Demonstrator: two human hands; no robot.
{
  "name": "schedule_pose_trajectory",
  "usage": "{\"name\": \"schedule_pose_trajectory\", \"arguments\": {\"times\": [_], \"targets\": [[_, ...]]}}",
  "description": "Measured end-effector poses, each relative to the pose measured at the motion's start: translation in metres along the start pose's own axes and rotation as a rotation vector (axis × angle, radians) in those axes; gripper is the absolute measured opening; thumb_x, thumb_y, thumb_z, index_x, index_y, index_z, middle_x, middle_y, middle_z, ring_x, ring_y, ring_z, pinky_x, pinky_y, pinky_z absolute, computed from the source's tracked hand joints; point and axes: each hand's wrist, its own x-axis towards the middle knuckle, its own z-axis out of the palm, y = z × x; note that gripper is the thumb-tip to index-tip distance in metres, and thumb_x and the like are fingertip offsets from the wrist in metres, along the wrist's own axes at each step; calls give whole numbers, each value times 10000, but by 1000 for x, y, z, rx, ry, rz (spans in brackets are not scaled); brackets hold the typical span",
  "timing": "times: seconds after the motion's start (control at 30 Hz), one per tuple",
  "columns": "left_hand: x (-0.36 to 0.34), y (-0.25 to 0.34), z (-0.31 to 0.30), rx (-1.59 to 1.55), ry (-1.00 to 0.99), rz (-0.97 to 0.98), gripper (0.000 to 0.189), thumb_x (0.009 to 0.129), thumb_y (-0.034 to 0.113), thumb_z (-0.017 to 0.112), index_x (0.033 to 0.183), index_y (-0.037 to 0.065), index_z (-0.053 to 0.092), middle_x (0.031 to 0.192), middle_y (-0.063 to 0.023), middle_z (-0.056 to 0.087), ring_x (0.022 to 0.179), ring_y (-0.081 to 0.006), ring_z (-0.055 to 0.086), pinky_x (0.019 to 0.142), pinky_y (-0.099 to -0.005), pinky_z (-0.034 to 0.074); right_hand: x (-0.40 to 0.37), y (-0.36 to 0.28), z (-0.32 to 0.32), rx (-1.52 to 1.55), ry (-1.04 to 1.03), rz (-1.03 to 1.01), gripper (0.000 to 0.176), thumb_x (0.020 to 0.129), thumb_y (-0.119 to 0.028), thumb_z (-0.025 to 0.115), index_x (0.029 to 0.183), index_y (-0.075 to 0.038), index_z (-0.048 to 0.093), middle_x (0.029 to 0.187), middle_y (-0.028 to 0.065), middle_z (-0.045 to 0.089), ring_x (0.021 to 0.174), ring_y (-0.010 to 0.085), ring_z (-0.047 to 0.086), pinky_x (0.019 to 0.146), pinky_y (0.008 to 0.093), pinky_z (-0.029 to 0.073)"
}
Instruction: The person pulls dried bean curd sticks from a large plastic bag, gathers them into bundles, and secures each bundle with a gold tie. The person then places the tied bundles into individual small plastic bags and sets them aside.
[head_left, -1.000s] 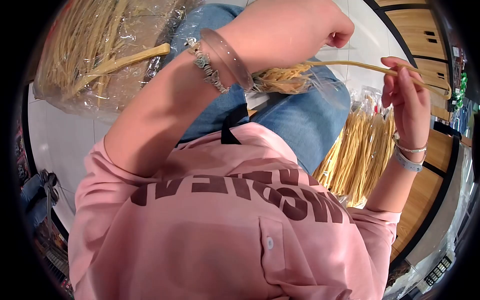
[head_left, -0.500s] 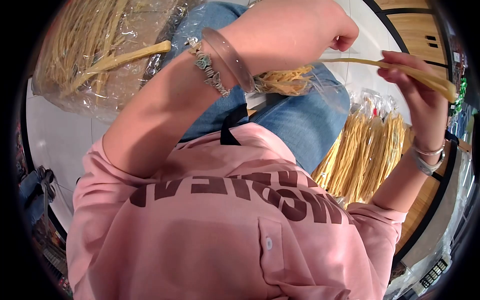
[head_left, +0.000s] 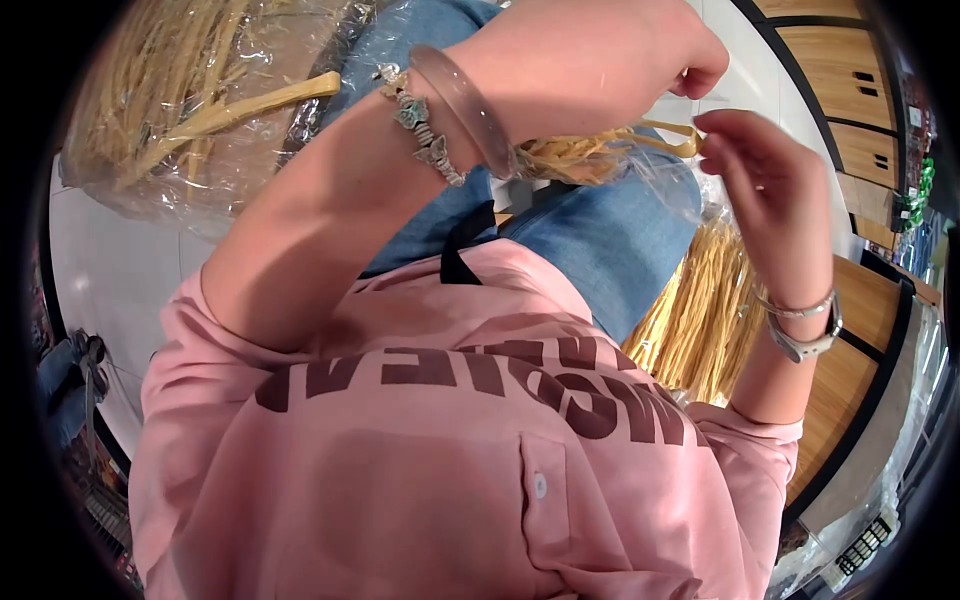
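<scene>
My left hand (head_left: 640, 50) reaches across the top of the view, its fingers curled; what they hold is hidden behind the hand. Below that wrist, a bundle of dried yellow tofu-skin sticks (head_left: 575, 160) in clear plastic lies over my lap. My right hand (head_left: 765, 165) pinches the bent end of a tofu-skin stick (head_left: 680, 143) between thumb and fingers. The rest of that stick runs left toward the bundle and passes out of sight near my left hand.
A large clear bag of tofu-skin sticks (head_left: 200, 60) is at upper left, with a loose stick (head_left: 240, 108) on it. More bagged sticks (head_left: 700, 310) stand beside my right knee. Wooden drawers (head_left: 845, 70) line the right side.
My right hand has moved left, bringing the stick's bent end from the far right close to the bundle. My left hand has barely shifted.
</scene>
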Motion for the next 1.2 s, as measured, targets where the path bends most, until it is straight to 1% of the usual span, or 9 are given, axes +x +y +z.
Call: {"name": "schedule_pose_trajectory", "arguments": {"times": [0.17,0.33,0.47,0.6,0.8,0.9,1.0,1.1,1.2], "targets": [[-2,1,1,-18,48,81,103,758,96,511,756,16,575,759,-157,576,768,-338,565,668,-401,446,-8,-12,4,109,-67,69,186,820,-82,640,964,31,607,691,119,638,633,140,640,582,237,486],[-2,8,-4,22,10,49,98,742,85,506,742,15,576,755,-158,579,769,-337,567,671,-392,452,3,-1,12,-98,33,-32,143,773,-17,608,911,15,622,688,182,614,626,287,629,568,316,487],[-2,5,2,3,20,29,101,737,83,503,719,14,575,751,-164,580,761,-337,571,666,-384,457,12,11,28,-197,-82,-1,110,756,-57,600,833,20,616,719,203,609,690,352,604,631,389,484],[0,1,8,49,37,10,103,733,84,509,708,11,577,749,-167,583,756,-333,576,661,-374,461,24,32,45,-344,-169,-16,108,763,-83,597,773,21,622,695,219,590,658,375,577,621,424,467],[-2,4,5,-58,33,2,97,716,83,522,723,8,584,756,-169,589,769,-332,581,678,-367,464,26,29,48,-302,-233,-35,125,771,-85,571,759,29,623,731,212,599,699,365,586,634,429,462],[0,-2,10,-50,42,47,94,711,83,527,724,9,583,758,-169,590,770,-328,582,680,-365,464,39,56,60,-490,-300,-374,121,762,-84,566,771,19,628,757,201,611,726,346,601,639,417,471],[-2,3,4,-16,44,63,91,709,82,528,723,10,583,760,-169,591,770,-326,583,675,-366,463,39,67,70,-609,-433,-191,226,703,56,538,908,9,623,918,180,614,852,305,593,717,342,472],[1,1,4,-50,3,8,93,709,82,529,725,9,583,760,-170,589,767,-325,583,671,-369,461,30,66,64,-526,-228,-310,95,753,-73,561,754,12,604,743,190,615,723,329,612,641,398,485],[0,1,4,-125,-2,-52,91,707,81,530,725,9,582,753,-170,585,760,-326,580,665,-373,460,33,69,65,-460,-201,-261,91,747,-71,564,761,6,611,748,191,616,711,330,613,629,399,486]]}}
